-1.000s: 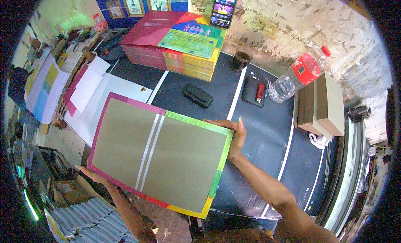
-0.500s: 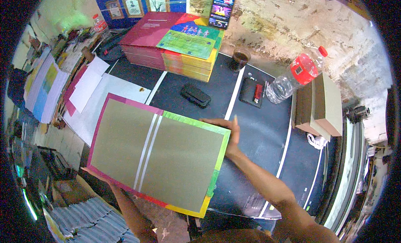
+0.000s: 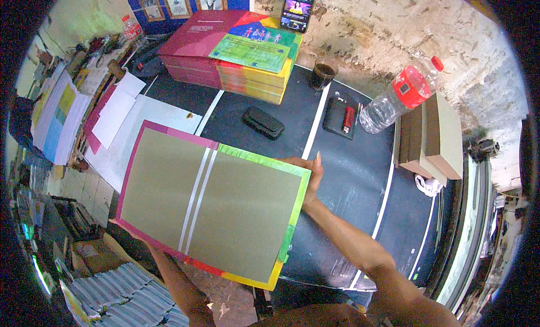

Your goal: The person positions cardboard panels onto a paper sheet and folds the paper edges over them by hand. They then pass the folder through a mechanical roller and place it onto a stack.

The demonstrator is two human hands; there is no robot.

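I hold an unfolded hardcover book cover [image 3: 242,197] over the front of the table, its grey board inside facing up. Two white strips run along its spine, and folded edges in maroon, green, yellow and red frame it. At its upper right corner, my right hand [image 3: 309,178] grips the edge with the thumb sticking up and the fingers partly behind it. My left hand [image 3: 128,230] supports the lower left edge from below; most of its fingers are hidden by the cover. Farther back stands a stack of colourful covers [image 3: 225,57].
On the dark table [image 3: 349,214] are a black case [image 3: 263,123], a black pouch with a red lighter [image 3: 340,118], a glass of dark drink [image 3: 324,74] and a tilted plastic bottle [image 3: 396,99]. Board stacks [image 3: 430,136] stand right; a phone [image 3: 297,11] leans behind. Bundled book blocks [image 3: 126,296] lie lower left.
The cover stays in both hands and has barely shifted, tilting slightly. The whole view has moved a little; the things on the table keep their places.
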